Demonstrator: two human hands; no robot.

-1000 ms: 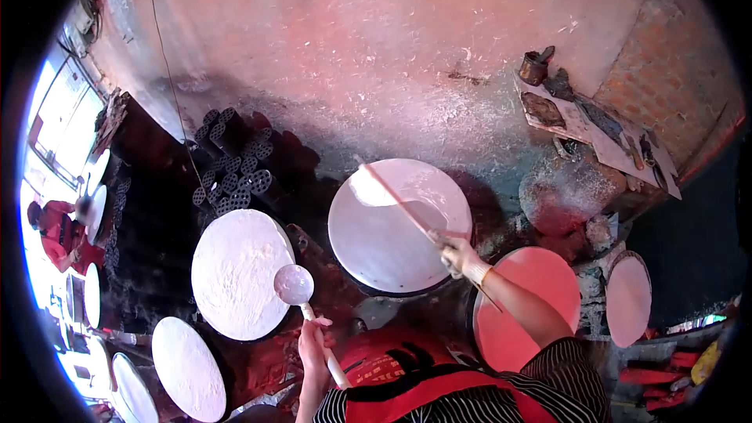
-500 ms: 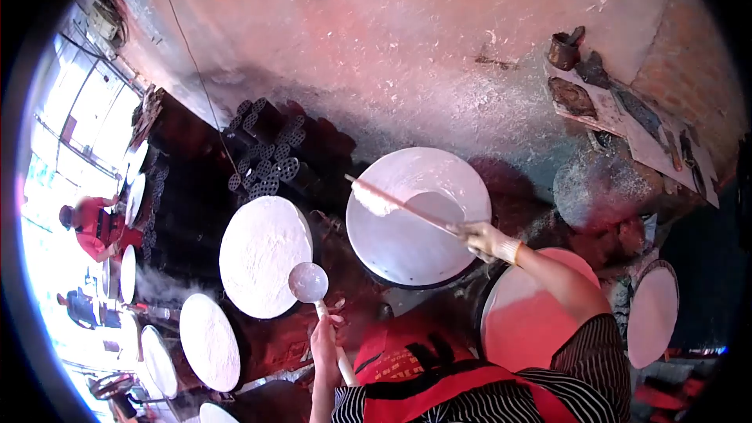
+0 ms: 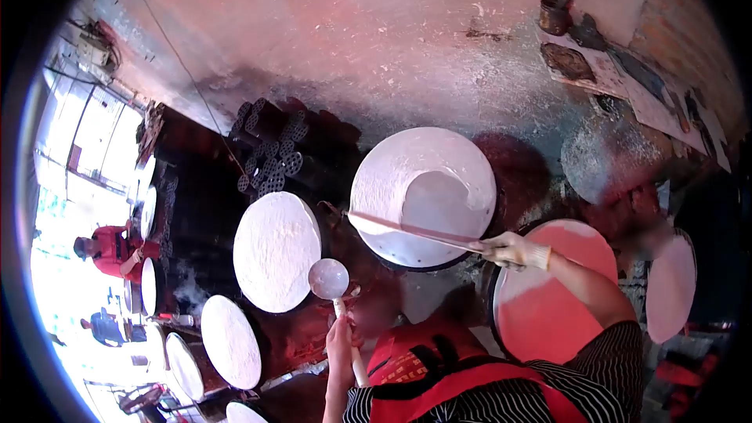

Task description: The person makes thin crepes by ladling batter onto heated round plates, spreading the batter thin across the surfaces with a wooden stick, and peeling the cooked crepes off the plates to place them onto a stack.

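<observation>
My left hand (image 3: 340,348) is closed around the pale handle of a ladle (image 3: 328,279), whose round bowl is beside a flat round surface covered in white (image 3: 278,254). My right hand (image 3: 513,251), in a light glove with a yellowish cuff, grips one end of a long thin stick (image 3: 415,229). The stick reaches left across a large round pan (image 3: 446,219). White batter (image 3: 384,172) forms a curved band over the pan's left, far and right parts, around a greyer middle. I cannot tell whether the stick touches the pan.
Another round pan, half red-lit (image 3: 556,298), stands below my right forearm. More white-covered rounds (image 3: 230,342) line the left. Black perforated cylinders (image 3: 270,160) are stacked by the wall. A ledge (image 3: 658,102) at right holds a dark pot (image 3: 555,16). People in red (image 3: 112,249) and blue (image 3: 103,327) stand far left.
The white batter has gone from a patch on the pan's left to a wide curved band round the far side. The stick now lies at a flatter angle, lower across the pan. The view has shifted.
</observation>
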